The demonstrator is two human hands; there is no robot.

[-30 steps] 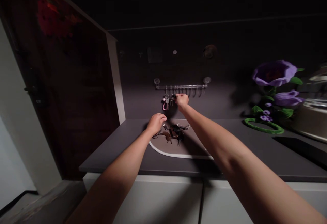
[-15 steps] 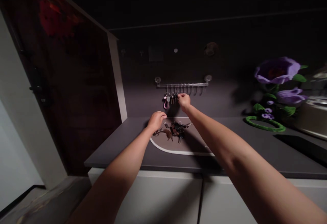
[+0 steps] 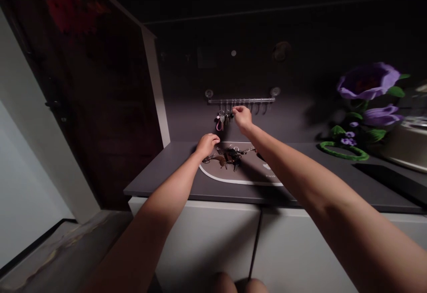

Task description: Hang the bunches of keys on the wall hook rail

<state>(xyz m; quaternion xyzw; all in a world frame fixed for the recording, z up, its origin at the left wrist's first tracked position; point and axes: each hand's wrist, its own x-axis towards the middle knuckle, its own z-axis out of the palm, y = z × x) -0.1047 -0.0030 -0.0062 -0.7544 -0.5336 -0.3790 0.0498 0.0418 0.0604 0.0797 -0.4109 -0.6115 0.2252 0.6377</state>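
My right hand [image 3: 242,118] is raised to a clear hook rail [image 3: 240,100] on the wall, with thumb and fingertips pinched together at one of its hooks. What the pinch holds is hidden; a dark key hangs right beside the fingertips. To its left, several keys [image 3: 227,117] and a key ring with a pink loop [image 3: 219,124] hang from the hooks. My left hand [image 3: 207,145] hovers over the left part of a brown mat [image 3: 253,175], fingers loosely bent and apart from the thumb, with nothing seen in it. A pile of keys and keychains [image 3: 230,157] lies on the mat.
The white-edged mat lies on a dark countertop [image 3: 180,168] above white cabinets [image 3: 207,230]. Purple artificial flowers [image 3: 368,83] with a green ring base [image 3: 345,151] stand at right, beside a pale rounded object [image 3: 403,144]. A dark door [image 3: 100,106] is at left.
The view has shifted, so the rail and counter appear higher. My right hand stays pinched at the rail, slightly nearer the hooks. My left hand keeps its place above the mat.
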